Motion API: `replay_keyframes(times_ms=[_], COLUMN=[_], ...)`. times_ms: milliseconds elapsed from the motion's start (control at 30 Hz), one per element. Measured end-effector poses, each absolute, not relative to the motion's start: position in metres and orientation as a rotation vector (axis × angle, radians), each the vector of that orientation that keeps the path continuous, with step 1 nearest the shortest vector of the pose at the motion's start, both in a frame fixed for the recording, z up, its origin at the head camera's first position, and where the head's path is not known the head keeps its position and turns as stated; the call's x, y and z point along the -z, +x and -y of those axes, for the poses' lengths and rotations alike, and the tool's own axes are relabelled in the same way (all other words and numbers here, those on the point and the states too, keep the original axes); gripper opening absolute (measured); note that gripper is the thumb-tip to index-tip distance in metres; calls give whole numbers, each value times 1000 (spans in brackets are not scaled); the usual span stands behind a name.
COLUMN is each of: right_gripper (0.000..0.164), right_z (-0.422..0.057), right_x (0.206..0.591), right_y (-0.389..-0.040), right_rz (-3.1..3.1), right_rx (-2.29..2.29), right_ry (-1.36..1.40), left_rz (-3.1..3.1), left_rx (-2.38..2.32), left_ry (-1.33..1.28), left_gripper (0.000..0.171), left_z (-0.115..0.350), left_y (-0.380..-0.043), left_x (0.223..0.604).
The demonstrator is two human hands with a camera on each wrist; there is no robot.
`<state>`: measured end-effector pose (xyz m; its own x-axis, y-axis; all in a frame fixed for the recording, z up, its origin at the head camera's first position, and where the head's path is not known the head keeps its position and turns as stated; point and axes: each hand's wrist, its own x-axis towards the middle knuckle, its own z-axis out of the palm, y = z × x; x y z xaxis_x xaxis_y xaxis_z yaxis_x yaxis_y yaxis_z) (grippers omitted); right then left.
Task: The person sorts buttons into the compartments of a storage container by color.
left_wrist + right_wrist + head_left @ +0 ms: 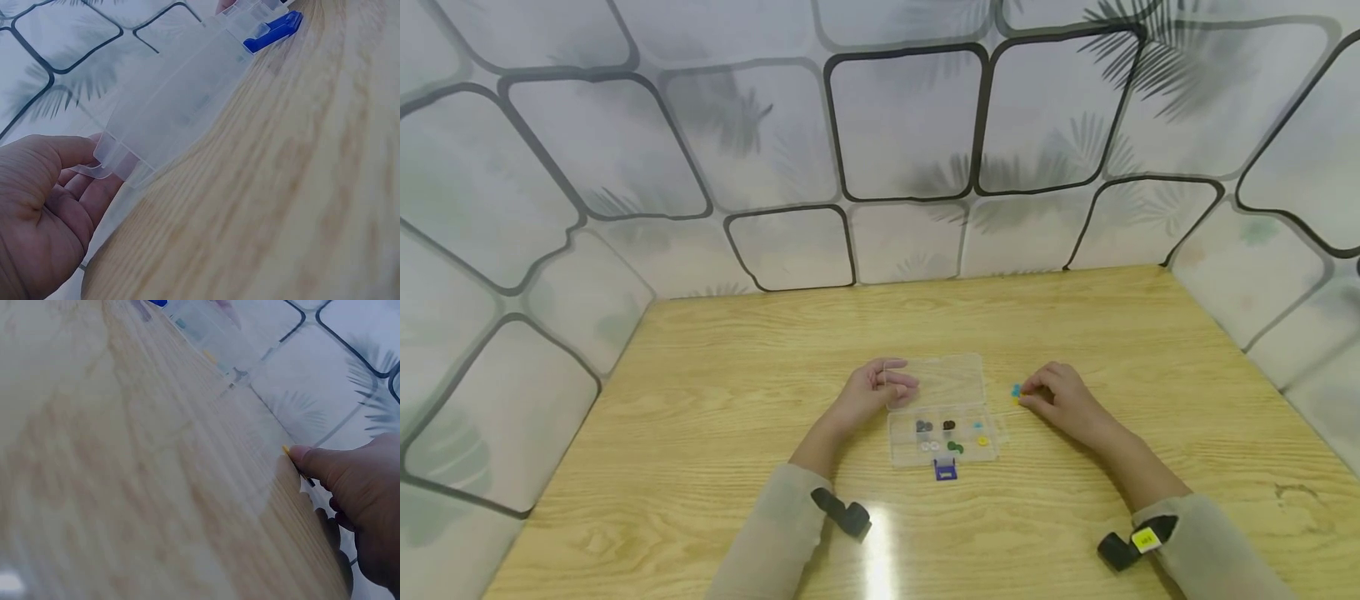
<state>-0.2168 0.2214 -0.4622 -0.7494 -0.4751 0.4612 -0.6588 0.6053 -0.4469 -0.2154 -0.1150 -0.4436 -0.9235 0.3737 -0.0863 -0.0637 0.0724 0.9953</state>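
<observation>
A clear plastic compartment box (901,454) lies with its lid (951,379) raised back and its blue latch (946,471) toward me. My left hand (880,387) grips the left side near the lid; in the left wrist view its thumb and fingers curl round the corner of the box. To the right of the box, my right hand (1067,404) pinches a small yellow piece (286,449) at the tabletop, thumb tip against it. A small blue piece (1017,389) lies right by those fingertips.
Inside the box sit small round grey pieces (924,426), dark brown ones (949,425), white ones (929,446), green ones (955,447), a blue one (977,425) and a yellow one (982,441). The wood-grain table (760,350) meets a patterned curtain (910,125) behind.
</observation>
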Motion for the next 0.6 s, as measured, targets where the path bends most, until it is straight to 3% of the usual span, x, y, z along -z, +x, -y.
replay_keyframes(times_ms=[600], right_gripper=[13], right_z=[-222], right_x=[458], right_y=[-214], right_rz=[2614], right_rx=[-904], right_ry=[864], left_rz=[-2032], left_rx=[-1895], left_ry=[324], left_gripper=[44], left_z=[114], left_y=[-206], left_x=[421])
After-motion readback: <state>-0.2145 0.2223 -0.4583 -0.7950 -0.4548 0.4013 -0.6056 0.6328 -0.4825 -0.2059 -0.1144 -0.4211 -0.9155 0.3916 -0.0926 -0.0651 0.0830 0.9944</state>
